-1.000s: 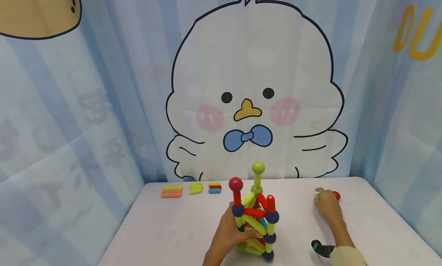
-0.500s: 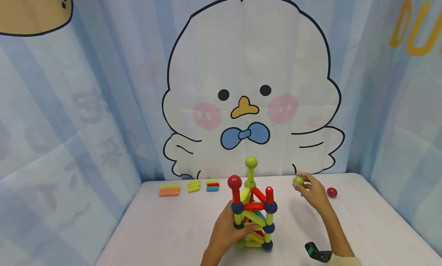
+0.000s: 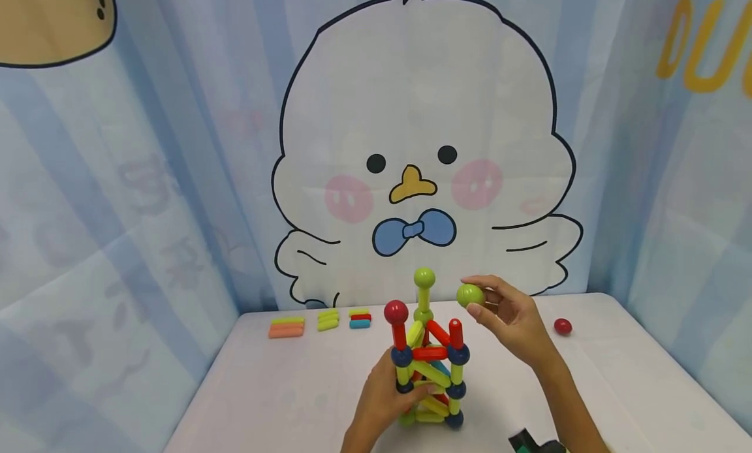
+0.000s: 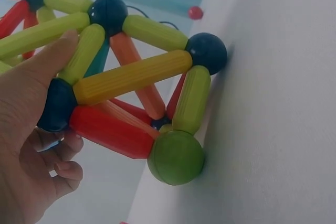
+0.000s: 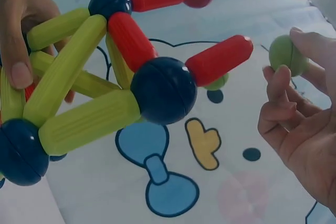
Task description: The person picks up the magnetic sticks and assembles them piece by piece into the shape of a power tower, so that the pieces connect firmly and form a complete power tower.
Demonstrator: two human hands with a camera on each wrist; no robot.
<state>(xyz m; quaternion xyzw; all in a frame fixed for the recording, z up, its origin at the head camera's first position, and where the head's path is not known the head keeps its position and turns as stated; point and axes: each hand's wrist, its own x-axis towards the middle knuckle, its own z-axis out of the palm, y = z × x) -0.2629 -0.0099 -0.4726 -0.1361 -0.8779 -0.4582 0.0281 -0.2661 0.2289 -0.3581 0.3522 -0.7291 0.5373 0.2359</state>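
Observation:
A tower of coloured rods and balls [image 3: 431,353] stands on the table, built from green, red, yellow and blue parts. Around its left side, my left hand [image 3: 378,393] grips it, the thumb across the front. To the right of the tower's top, my right hand [image 3: 514,319] pinches a green ball [image 3: 470,295] between thumb and fingers, held above the table. In the right wrist view, that ball sits near the free end of a bare red rod [image 5: 220,59] rising from a dark blue ball [image 5: 164,90]. Red and green balls cap the other two uprights.
On the table's [image 3: 264,388] far left lie small groups of rods: orange rods [image 3: 286,332], green rods [image 3: 328,320] and a blue rod [image 3: 360,324]. A red ball [image 3: 563,326] sits at the right. Near the right forearm lies a black object [image 3: 531,443]. A printed curtain hangs behind.
My right hand has picked the green ball up from beside the red ball and carried it left, close to the tower. My left hand keeps its grip on the tower.

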